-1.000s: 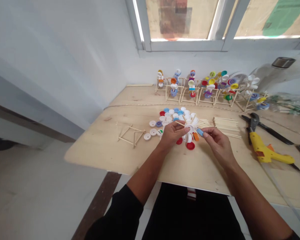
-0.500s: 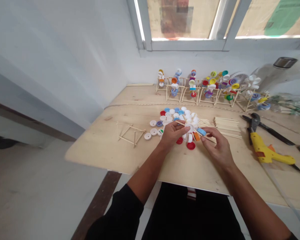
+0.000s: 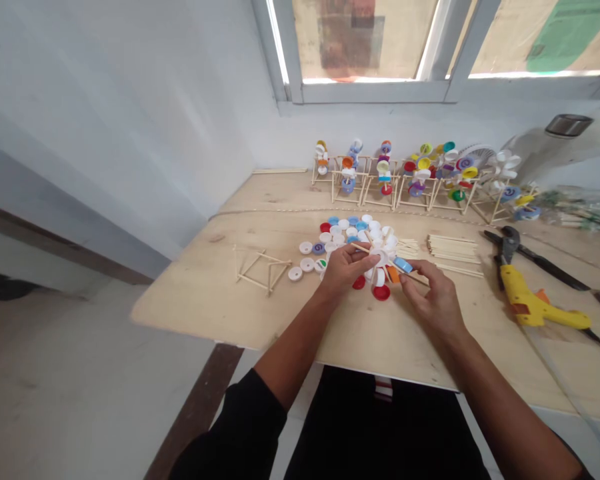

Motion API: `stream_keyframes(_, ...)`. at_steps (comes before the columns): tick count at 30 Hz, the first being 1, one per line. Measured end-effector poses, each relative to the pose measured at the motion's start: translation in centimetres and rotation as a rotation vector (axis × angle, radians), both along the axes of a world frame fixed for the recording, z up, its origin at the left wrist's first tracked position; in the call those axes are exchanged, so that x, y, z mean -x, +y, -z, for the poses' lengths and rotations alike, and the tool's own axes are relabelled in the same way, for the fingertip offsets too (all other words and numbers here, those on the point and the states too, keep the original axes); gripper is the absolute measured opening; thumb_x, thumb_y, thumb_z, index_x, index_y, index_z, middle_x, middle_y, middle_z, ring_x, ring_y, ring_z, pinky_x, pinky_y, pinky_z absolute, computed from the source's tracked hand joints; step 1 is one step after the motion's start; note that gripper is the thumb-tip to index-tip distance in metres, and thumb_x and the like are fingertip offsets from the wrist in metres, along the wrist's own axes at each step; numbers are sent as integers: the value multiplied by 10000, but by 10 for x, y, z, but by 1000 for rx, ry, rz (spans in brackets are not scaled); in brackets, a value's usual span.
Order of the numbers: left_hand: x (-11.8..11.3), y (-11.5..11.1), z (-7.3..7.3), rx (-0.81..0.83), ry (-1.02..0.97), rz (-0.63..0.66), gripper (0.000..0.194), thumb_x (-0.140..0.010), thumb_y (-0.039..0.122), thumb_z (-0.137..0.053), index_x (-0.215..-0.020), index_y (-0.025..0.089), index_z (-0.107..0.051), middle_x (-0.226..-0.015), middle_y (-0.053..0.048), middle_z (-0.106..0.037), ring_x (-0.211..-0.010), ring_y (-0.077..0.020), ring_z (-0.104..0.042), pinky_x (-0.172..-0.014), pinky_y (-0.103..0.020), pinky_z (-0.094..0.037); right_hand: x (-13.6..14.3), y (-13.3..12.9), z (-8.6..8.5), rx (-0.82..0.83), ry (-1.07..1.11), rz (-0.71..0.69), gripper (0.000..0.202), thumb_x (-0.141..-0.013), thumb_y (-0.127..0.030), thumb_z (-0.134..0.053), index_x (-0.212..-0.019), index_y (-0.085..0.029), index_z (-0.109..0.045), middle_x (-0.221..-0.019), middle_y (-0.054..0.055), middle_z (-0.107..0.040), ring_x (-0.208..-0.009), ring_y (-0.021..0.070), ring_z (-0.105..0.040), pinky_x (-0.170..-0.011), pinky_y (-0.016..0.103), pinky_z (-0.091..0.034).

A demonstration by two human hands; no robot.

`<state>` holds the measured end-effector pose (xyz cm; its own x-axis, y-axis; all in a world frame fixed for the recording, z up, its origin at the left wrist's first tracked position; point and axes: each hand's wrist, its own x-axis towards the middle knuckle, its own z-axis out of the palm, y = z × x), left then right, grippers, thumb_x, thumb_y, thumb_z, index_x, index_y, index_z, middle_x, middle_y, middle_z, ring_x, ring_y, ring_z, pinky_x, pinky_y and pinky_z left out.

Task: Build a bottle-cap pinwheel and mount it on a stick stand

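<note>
My left hand (image 3: 344,268) is closed on a wheel of bottle caps and thin sticks (image 3: 380,257), held above the table. White caps make up most of the wheel, and an orange cap (image 3: 393,274) sits low on it. At its right side is a blue cap (image 3: 403,265), with the thumb and fingers of my right hand (image 3: 433,293) closed around its outer edge. Loose caps, mostly white with some blue and red, lie beneath and behind the wheel. A red cap (image 3: 381,293) rests on the table just below it.
A stick frame (image 3: 263,270) stands at the left. Several finished frames with cap wheels (image 3: 385,180) line the wall. Stick bundles (image 3: 453,248), pliers (image 3: 510,243) and a yellow glue gun (image 3: 530,300) lie right. A cord (image 3: 290,211) crosses the table behind the caps.
The blue cap has tilted slightly at the wheel's edge, and my right hand has shifted a little left around it. My left hand has barely moved.
</note>
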<state>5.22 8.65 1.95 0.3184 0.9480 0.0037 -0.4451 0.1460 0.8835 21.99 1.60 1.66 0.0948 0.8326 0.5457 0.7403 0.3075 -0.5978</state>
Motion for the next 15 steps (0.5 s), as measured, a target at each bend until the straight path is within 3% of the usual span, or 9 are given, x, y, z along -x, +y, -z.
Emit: stream_keyframes(15,-2,-2,0,11,3,31,393,-534,321,-858,-829,169,-649,-721,-4,-719,-660,-129,-664,-692,-260,-493,-1,3,-3,-163,-143,-40,113,-828,-189,-571,-931,-219,-604,-985,78,-690,-946,236,-620,-838,415,-479)
